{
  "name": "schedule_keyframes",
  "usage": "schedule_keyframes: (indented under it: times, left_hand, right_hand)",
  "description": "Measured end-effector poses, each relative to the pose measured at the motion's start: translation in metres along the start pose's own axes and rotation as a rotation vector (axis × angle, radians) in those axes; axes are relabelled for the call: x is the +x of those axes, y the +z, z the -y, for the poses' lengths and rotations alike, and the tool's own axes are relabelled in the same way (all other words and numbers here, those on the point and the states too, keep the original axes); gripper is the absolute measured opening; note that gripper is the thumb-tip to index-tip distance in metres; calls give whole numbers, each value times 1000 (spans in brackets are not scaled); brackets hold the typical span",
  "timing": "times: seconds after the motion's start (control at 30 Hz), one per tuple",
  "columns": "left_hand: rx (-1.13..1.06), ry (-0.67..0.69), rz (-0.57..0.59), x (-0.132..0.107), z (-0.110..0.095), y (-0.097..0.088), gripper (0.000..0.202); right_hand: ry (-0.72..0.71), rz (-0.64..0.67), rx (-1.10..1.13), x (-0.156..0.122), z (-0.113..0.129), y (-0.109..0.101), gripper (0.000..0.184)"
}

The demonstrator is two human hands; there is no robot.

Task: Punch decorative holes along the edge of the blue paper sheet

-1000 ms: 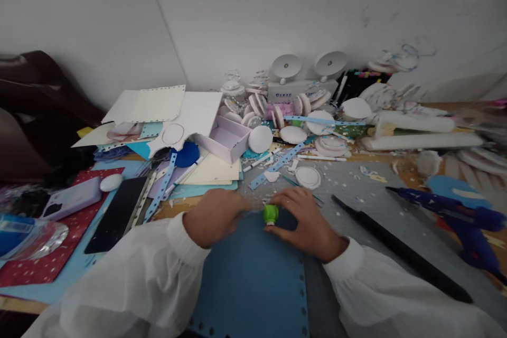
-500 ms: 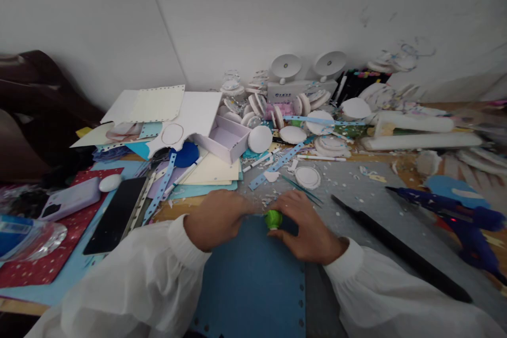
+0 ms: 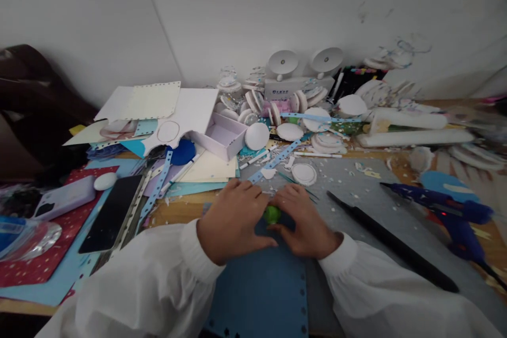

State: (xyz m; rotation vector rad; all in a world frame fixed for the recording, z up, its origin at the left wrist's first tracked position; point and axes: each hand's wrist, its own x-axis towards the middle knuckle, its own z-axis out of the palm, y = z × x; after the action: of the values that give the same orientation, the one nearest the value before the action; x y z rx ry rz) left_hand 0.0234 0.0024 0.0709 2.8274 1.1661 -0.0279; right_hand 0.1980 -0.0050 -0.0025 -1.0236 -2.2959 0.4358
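Note:
My right hand has its fingers and thumb around a small round bright-green object, which looks like a little spool or roll. Close beside it on the left is my left hand, thumb stretched out and apart from the fingers; its fingertips bend down beside the green object and are partly hidden. Both hands are over the top part of a blue sheet with small flower-shaped punched holes along its edges. The sheet lies on a grey mat.
To the right lie a black tapered stick-like tool and a blue glue gun with a red light. A phone and a water bottle are on the left. White foam discs and a lilac box stand behind.
My left hand has moved right and closer to the green object, its thumb now spread out. My right hand stays around the object. The camera view has shifted slightly.

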Motion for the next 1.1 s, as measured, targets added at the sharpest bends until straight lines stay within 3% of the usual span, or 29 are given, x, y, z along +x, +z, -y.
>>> schedule_keyframes:
  times: [0.3, 0.8, 1.1]
  left_hand:
    - [71, 2, -53, 19, -9, 23, 35]
    - [108, 46, -20, 23, -8, 24, 32]
    - [28, 54, -77, 23, -1, 28, 34]
  right_hand:
    - [-34, 11, -47, -1, -1, 5, 12]
    - [-28, 22, -30, -3, -1, 8, 13]
    - [-27, -26, -49, -4, 3, 8, 16]
